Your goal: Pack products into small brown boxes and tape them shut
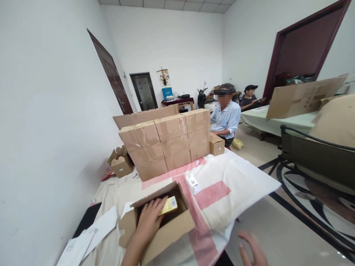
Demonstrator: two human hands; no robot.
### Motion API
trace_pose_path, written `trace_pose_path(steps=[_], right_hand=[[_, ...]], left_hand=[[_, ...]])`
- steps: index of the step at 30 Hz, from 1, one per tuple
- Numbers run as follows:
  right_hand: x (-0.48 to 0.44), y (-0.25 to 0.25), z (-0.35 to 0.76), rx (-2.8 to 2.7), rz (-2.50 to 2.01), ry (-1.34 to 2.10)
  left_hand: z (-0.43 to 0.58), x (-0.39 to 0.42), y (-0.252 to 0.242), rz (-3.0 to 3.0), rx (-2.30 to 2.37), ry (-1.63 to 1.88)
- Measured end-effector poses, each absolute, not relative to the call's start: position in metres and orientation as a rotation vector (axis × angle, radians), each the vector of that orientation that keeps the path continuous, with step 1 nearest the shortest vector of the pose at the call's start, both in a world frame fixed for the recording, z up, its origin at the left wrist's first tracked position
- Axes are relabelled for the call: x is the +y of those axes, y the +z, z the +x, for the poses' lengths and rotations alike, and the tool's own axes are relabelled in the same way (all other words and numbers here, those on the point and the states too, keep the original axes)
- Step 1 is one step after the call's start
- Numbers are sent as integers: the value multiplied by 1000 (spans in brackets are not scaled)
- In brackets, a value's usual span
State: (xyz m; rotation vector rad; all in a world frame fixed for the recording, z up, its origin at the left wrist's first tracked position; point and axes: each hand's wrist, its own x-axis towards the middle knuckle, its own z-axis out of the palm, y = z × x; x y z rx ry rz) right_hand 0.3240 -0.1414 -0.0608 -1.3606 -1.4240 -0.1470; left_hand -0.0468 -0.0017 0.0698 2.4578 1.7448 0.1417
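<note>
My left hand (151, 218) reaches down into an open cardboard box (169, 242) on the cloth-covered table. Its fingers curl over one end of a small yellow carton (169, 205) with a white barcode label; the thumb side is partly hidden. Off the table's near right edge is my right hand (252, 251), slightly blurred, its thumb and fingers apart with nothing between them. A white plastic device (192, 184) lies on the cloth beyond the open box.
Several taped cardboard boxes (166, 144) stand stacked behind. An open carton (120, 164) is left of them, a small box (217, 144) right. Papers (88, 236) lie at the near left. A person (226, 114) sits across the table; a chair (316, 155) stands right.
</note>
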Motion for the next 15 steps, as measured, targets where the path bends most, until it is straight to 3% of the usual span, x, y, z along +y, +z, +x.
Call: trace_pose_path(steps=[7, 15], right_hand=[[-60, 34, 240, -1812, -861, 283], [20, -11, 187, -1820, -756, 434]], left_hand=[[-48, 3, 73, 2446, 1699, 191], [-59, 32, 85, 2359, 1503, 245]])
